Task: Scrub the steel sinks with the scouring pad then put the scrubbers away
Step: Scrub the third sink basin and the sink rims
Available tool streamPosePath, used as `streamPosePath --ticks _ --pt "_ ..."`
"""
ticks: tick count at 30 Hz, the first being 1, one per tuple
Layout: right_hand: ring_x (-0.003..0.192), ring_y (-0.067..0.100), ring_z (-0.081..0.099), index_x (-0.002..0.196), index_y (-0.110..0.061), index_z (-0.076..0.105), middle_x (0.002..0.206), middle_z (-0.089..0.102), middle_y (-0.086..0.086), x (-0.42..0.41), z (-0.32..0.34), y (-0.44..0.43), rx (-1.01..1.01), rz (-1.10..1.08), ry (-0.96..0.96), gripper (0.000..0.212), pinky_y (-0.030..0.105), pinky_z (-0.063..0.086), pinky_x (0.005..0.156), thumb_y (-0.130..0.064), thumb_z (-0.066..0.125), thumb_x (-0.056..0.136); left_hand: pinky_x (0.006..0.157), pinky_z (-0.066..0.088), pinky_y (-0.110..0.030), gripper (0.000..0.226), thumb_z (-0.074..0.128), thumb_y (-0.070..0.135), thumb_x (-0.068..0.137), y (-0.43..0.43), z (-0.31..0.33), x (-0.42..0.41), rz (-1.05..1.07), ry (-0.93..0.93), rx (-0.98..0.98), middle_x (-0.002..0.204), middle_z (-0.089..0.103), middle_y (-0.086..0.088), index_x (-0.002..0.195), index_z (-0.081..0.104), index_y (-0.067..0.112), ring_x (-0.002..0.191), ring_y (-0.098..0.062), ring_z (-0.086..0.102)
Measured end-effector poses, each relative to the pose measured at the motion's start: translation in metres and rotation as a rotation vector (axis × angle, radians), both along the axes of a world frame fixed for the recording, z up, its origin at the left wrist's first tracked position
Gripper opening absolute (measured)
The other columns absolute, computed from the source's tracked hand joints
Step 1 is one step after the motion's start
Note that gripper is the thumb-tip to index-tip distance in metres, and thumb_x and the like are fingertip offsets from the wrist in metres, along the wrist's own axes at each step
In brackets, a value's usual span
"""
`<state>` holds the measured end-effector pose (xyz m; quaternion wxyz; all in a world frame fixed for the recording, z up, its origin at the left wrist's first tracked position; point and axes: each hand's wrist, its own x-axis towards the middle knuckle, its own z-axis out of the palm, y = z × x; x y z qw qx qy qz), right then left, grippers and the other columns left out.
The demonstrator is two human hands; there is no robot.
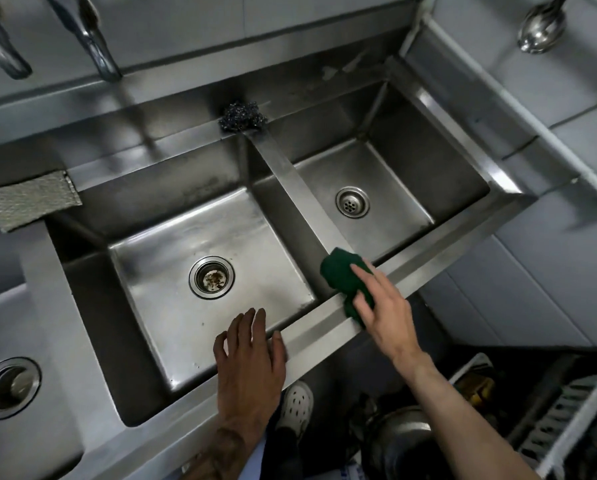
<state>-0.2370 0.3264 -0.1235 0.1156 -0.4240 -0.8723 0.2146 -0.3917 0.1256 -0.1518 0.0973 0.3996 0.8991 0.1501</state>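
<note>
Two steel sinks sit side by side: the left basin with debris in its drain, and the right basin. My right hand presses a green scouring pad onto the front rim where the divider meets it. Fingers spread, my left hand rests flat on the front rim of the left basin and holds nothing. A steel wool scrubber lies on the back ledge at the top of the divider.
A grey cloth lies on the ledge at the left. Two taps hang over the back. Another drain shows at the lower left. A ladle hangs at the upper right. A white shoe, pots and a rack sit below.
</note>
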Motion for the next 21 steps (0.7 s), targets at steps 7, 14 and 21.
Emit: streamPosePath --ticks 7,14,21 --pt "0.134 0.017 0.053 0.143 -0.025 0.054 0.153 0.049 0.000 -0.022 -0.012 -0.092 0.007 0.103 0.097 0.047 0.036 0.038 0.115 -0.023 0.056 0.097 0.110 0.046 -0.056 0.052 0.037 0.039 0.105 -0.001 -0.003 -0.001 -0.007 -0.008 0.048 0.143 0.064 -0.010 0.143 0.061 0.012 0.133 -0.033 0.059" --pt "0.125 0.026 0.059 0.142 -0.025 0.054 0.142 0.058 0.004 -0.014 -0.007 -0.033 0.001 -0.030 0.008 0.049 0.052 0.050 0.105 -0.021 0.064 0.095 0.113 0.044 -0.051 0.049 0.041 0.037 0.106 -0.010 0.001 -0.008 0.084 -0.173 0.231 0.148 0.060 -0.004 0.146 0.059 0.016 0.138 -0.027 0.054" --pt "0.132 0.020 0.054 0.142 -0.023 0.057 0.149 0.052 0.002 -0.035 -0.008 -0.115 -0.038 -0.065 0.107 0.050 0.050 0.044 0.112 -0.019 0.067 0.093 0.116 0.040 -0.051 0.050 0.039 0.037 0.106 -0.068 0.009 -0.042 0.098 -0.115 0.204 0.150 0.060 -0.006 0.146 0.059 0.015 0.141 -0.030 0.053"
